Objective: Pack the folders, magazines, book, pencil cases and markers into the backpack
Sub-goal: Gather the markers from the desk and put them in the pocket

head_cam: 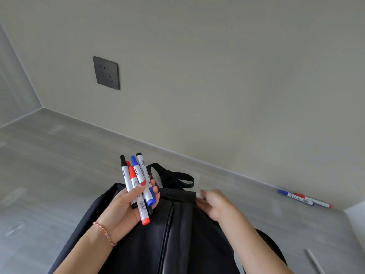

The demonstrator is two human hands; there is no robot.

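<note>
A black backpack (169,240) lies on the grey counter in front of me, its carry handle (173,177) at the far end and a zipper line running down its middle. Above its left side my left hand (126,208) grips a bunch of several white markers (136,184) with black, red and blue caps. My right hand (214,204) pinches something small and white at the top right edge of the backpack. Two more markers (304,199), one blue-capped and one red-capped, lie on the counter against the wall at the right.
The grey counter (59,165) meets a plain wall at the back, which carries a dark socket plate (106,73). A thin white stick-like object (315,261) lies at the lower right. A white edge (355,216) sits at the far right.
</note>
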